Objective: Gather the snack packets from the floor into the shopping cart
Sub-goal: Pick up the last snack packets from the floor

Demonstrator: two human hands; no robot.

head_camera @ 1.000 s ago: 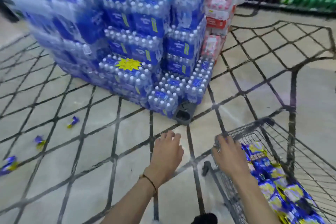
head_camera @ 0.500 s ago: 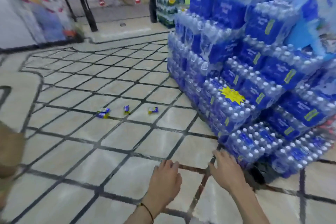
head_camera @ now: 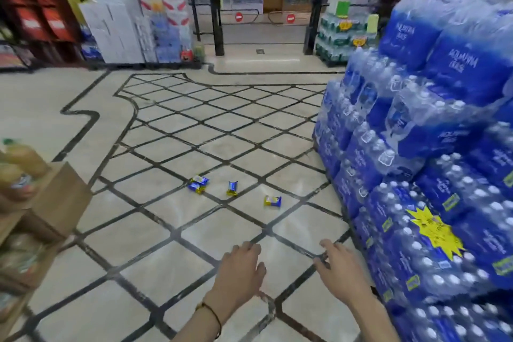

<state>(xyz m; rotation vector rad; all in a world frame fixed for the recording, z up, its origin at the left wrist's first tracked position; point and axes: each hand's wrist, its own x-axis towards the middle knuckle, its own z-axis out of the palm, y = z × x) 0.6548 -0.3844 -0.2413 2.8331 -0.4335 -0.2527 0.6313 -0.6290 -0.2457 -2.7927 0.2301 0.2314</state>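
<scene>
Snack packets [head_camera: 232, 188] lie on floor [head_camera: 194, 230] near Aquafina-labelled water packs [head_camera: 469, 64]; left hand [head_camera: 241, 269] and right hand [head_camera: 340, 266] fingers relaxed, empty.

The left hand [head_camera: 241, 266] at six o'clock and the right hand [head_camera: 340, 269] at five hover empty, palms down, fingers relaxed. At twelve o'clock, blue-and-yellow snack packets lie apart on the tiled floor [head_camera: 166, 264]: left packet [head_camera: 198, 184], middle packet [head_camera: 232, 188], right packet [head_camera: 272, 201]. Stacked bottled-water packs [head_camera: 422, 180] rise at three o'clock, and a cardboard box [head_camera: 59, 203] sits at nine.

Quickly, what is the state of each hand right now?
Left hand: open, holding nothing.
Right hand: open, holding nothing.
</scene>
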